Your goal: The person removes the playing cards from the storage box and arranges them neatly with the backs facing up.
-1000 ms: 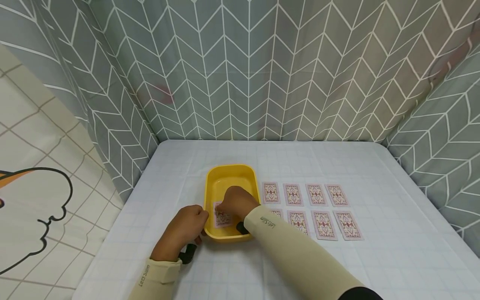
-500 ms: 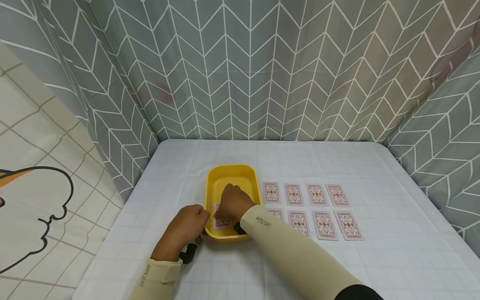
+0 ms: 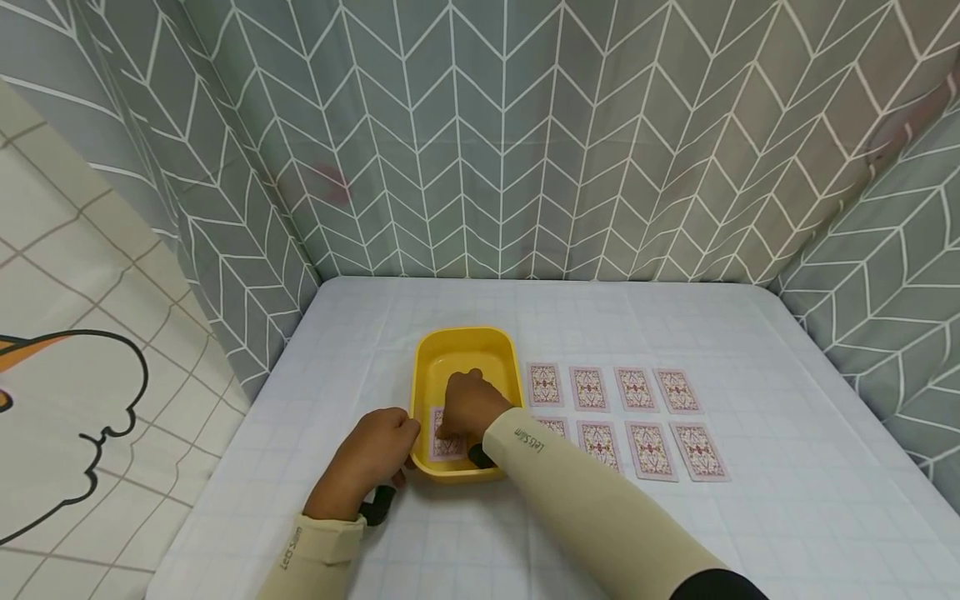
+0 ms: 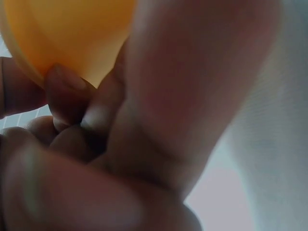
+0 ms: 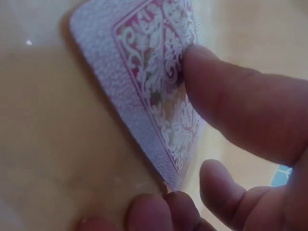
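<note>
A yellow plastic tray (image 3: pixel 467 343) stands on the table, its near left rim pinched by my left hand (image 3: pixel 377 447). The left wrist view shows that thumb and fingers curled at the yellow rim (image 4: pixel 24 62). Inside the tray, my right hand (image 3: pixel 472 405) is at a playing card (image 3: pixel 444 450) lying back up near the left wall. Close up in the right wrist view, the thumb (image 5: pixel 240 101) presses the patterned back of the playing card (image 5: pixel 125 91), and fingertips (image 5: pixel 151 214) meet its lower corner. Part of the card is hidden by the hand.
Right of the tray, several playing cards (image 3: pixel 633 389) lie back up in two rows on the white tablecloth (image 3: pixel 570 325). The right forearm partly covers the nearer row's left end (image 3: pixel 555 427). A patterned curtain (image 3: pixel 525 167) hangs behind the table.
The right hand shifts slightly over the card, its fingers drawing a little to the right, so more of the card's back shows. The left hand stays at the rim.
</note>
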The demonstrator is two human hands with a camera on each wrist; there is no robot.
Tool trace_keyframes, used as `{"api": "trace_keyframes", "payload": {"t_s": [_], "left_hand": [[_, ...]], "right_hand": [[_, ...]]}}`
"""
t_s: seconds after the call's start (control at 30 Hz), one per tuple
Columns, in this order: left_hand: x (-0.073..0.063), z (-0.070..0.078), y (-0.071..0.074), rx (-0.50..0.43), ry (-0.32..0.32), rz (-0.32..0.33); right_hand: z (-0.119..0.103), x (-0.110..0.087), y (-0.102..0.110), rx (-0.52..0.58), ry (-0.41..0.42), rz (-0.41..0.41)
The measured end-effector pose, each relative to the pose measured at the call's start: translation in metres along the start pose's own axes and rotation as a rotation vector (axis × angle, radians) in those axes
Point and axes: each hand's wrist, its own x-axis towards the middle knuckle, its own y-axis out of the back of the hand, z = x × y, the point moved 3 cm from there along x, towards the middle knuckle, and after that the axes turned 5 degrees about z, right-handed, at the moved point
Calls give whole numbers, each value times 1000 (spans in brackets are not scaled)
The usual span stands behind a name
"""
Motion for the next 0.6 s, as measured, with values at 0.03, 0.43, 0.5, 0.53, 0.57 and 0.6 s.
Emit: {"api": "trace_keyframes", "payload": {"t_s": [0.03, 0.43, 0.5, 0.53, 0.57, 0.6], "left_hand": [[0, 0, 0, -2, -1, 1], [1, 0, -1, -13, -8, -3], [1, 0, -1, -7, -7, -6], [1, 0, 0, -4, -5, -7], [1, 0, 0, 0, -6, -8], [1, 0, 0, 3, -5, -10]], "right_hand": [[0, 0, 0, 9, 0, -1], [5, 1, 10, 190, 86, -43], [5, 0, 13, 203, 89, -55], [4, -1, 16, 219, 86, -62], [4, -2, 18, 234, 80, -71], [3, -3, 21, 250, 74, -81]]}}
